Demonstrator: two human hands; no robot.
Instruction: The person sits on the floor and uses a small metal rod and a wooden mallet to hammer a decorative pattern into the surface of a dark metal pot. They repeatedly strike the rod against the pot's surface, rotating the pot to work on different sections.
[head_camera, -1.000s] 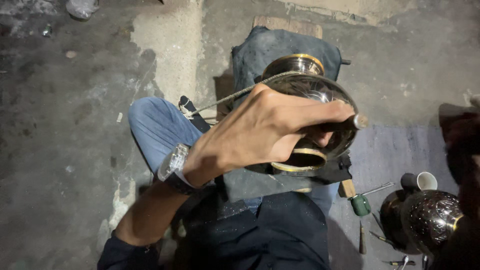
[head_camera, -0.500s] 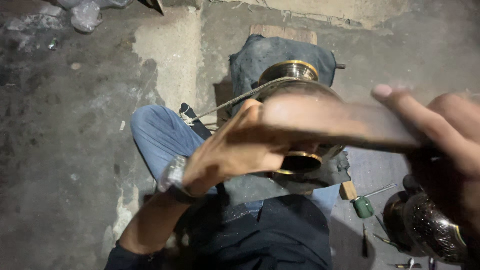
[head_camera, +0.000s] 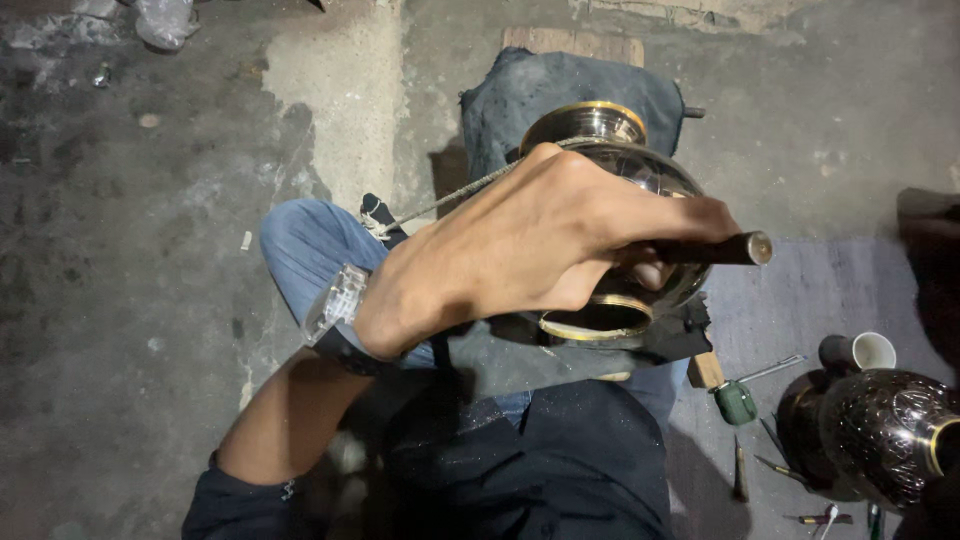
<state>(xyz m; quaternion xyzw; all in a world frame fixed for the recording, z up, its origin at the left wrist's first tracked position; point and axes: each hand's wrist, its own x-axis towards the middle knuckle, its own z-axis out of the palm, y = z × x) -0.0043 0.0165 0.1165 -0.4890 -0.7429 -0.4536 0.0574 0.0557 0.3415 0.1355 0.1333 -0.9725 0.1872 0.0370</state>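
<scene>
A dark, gold-rimmed metal vase (head_camera: 610, 215) is laid on its side on a dark cloth (head_camera: 520, 355) across the lap, over a cloth-covered block (head_camera: 560, 90). A thin rod tool (head_camera: 715, 249) is clenched in the left hand (head_camera: 520, 250) and pressed against the vase's body. A cord (head_camera: 440, 203) is stretched from the knee to the vase. The right hand is out of view. Another embossed vase (head_camera: 885, 430), a cup (head_camera: 865, 350) and a green-handled tool (head_camera: 740, 400) are seen on the floor.

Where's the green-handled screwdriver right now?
In the head view, the green-handled screwdriver lies on the floor at lower right, between the person's knee and the dark engraved vase, just below the small wooden block.
</scene>
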